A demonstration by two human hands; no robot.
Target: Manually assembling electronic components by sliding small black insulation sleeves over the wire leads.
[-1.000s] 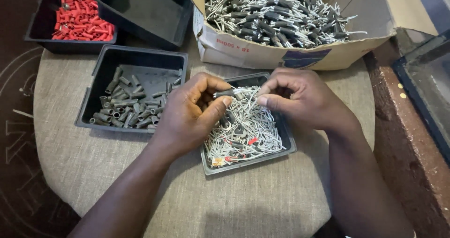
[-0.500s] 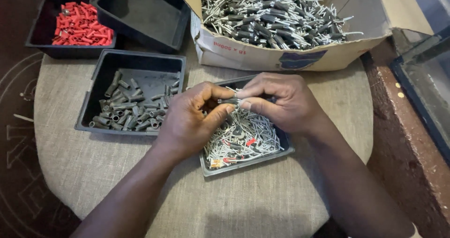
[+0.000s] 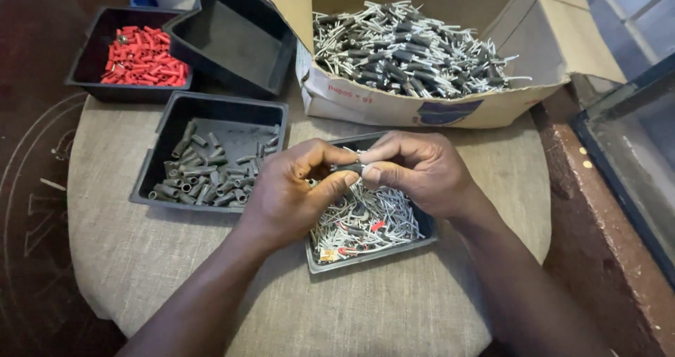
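- Two hands meet at frame centre: the left hand (image 3: 288, 192) and right hand (image 3: 415, 169) both pinch one small dark grey sleeve (image 3: 349, 167) between their fingertips.
- The sleeve's long axis runs roughly left to right across the frame; which end leads cannot be told.
- It hovers just above the small black tray of loose metal pins (image 3: 373, 223), lower centre.
- Four black trays in all: that one; a tray of grey sleeves (image 3: 211, 160) at centre left; a tray of red sleeves (image 3: 133, 55) at upper left; a bare tray (image 3: 232, 37) beside it.
- One cardboard box (image 3: 422, 55) of unsorted grey parts, upper centre.
- All rest on a cloth-covered round table (image 3: 126, 258).
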